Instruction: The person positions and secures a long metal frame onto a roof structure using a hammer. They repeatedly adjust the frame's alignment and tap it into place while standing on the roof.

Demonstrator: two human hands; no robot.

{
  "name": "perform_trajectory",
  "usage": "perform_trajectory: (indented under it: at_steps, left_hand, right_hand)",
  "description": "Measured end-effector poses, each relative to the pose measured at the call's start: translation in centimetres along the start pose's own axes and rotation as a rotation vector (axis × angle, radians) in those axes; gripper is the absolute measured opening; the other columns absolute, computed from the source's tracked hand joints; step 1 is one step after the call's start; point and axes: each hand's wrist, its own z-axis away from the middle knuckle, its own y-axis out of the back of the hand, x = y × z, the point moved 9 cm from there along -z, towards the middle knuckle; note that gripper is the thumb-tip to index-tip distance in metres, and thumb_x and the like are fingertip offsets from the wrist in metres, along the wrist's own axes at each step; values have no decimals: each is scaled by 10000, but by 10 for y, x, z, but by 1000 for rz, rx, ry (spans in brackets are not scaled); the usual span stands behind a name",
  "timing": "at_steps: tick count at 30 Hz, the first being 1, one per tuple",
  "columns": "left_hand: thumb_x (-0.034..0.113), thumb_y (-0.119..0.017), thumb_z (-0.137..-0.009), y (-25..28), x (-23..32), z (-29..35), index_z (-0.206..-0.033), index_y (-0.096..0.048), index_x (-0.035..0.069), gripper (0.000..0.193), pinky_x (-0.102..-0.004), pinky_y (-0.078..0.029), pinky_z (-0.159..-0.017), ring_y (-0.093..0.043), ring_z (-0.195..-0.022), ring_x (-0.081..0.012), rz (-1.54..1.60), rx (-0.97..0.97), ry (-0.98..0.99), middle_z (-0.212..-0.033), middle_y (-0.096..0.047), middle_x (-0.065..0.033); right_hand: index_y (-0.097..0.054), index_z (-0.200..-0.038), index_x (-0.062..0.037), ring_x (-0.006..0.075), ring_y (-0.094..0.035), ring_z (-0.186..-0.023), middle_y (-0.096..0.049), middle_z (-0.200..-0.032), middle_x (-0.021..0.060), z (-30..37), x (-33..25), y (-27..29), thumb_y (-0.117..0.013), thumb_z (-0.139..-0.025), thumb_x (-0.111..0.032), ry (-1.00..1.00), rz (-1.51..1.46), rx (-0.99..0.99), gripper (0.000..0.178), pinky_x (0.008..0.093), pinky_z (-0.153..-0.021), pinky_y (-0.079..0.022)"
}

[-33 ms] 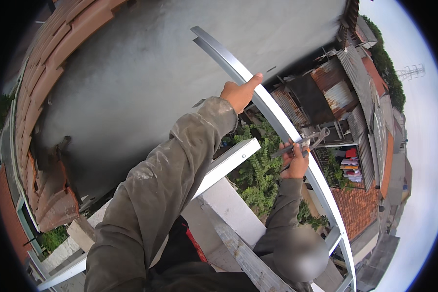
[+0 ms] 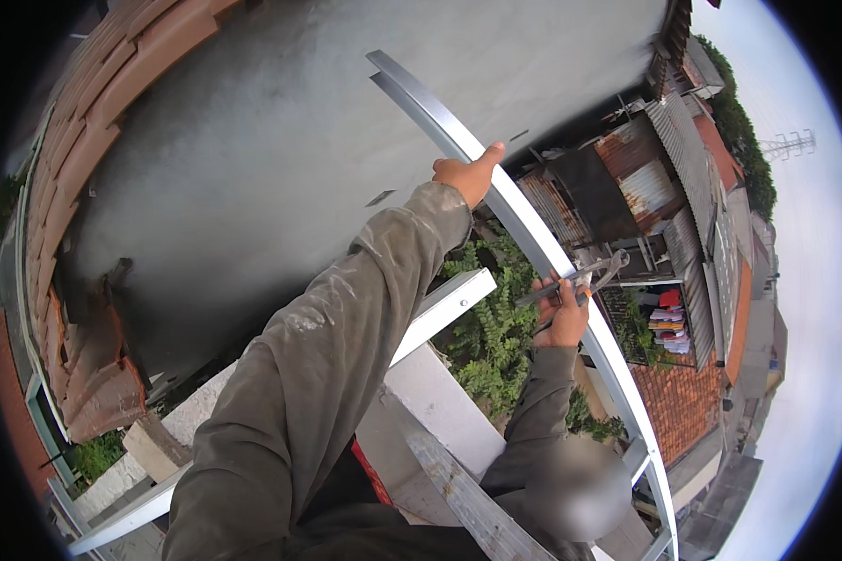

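My left hand (image 2: 471, 178) grips the upper part of a long silvery metal channel (image 2: 533, 229), its thumb stretched over the channel and the other fingers hidden behind. Lower along the same channel, my right hand (image 2: 563, 316) is closed around a hand tool (image 2: 611, 266) with dark and bare metal arms and a touch of orange, like snips or pliers. The tool lies across the channel; whether its jaws bite the metal I cannot tell. A second metal bar (image 2: 454, 304) with a screw in its end passes behind my left sleeve.
A grey plastered wall (image 2: 281, 140) fills the upper left, beside a tiled roof edge (image 2: 126, 84). Far below the channel are leafy plants (image 2: 491, 327) and rusty roofing sheets (image 2: 641, 173). A worn plank (image 2: 454, 477) runs near my legs. A blurred round patch hides the lower right.
My left forearm has shifted slightly up and to the right. Both hands keep their hold, and the channel stays nearly where it was.
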Motion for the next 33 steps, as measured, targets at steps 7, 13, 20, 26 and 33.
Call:
perform_trajectory:
  at_steps: [7, 13, 20, 26, 33]
  left_hand:
    - [579, -633, -866, -66, -55, -88, -1326, -471, -80, 820, -491, -383, -1062, -500, -1259, -401, 249, -100, 98, -1406, -449, -276]
    - [437, -662, -925, -78, -56, -81, -1386, -435, -26, 692, -549, -320, -1113, -460, -1288, -428, 518, -332, 91, -1429, -433, -229]
    - [420, -671, -924, -76, -52, -85, -1364, -462, -26, 662, -530, -350, -1104, -488, -1267, -402, 566, -259, 85, -1408, -463, -220]
    - [414, -670, -925, -80, -52, -86, -1373, -447, -29, 669, -531, -366, -1092, -471, -1284, -411, 549, -265, 87, -1448, -425, -218]
    - [415, -665, -928, -79, -54, -81, -1369, -447, -28, 662, -545, -361, -1087, -482, -1271, -422, 560, -266, 95, -1445, -430, -218]
  right_hand:
    - [-301, -1414, -20, 261, -615, -981, -544, -1246, 258, 4, 0, 13, -513, -989, -86, -49, 80, 7, 479, 449, -848, -584]
    - [-358, -1344, -1, 284, -655, -956, -572, -1236, 242, 19, -11, 1, -541, -991, -141, -20, 137, -65, 422, 441, -809, -599]
    - [-565, -1078, 21, 219, -681, -767, -668, -891, 124, 55, -25, 0, -598, -986, -226, -6, 567, -274, 265, 372, -695, -579]
    - [-608, -1088, 40, 176, -679, -805, -697, -886, 96, 42, 12, -2, -568, -973, -113, -88, 1020, -556, 196, 313, -680, -523]
    - [-458, -1351, 53, 183, -683, -844, -694, -994, 136, 27, 36, -7, -555, -950, -43, -224, 706, -542, 424, 338, -740, -539]
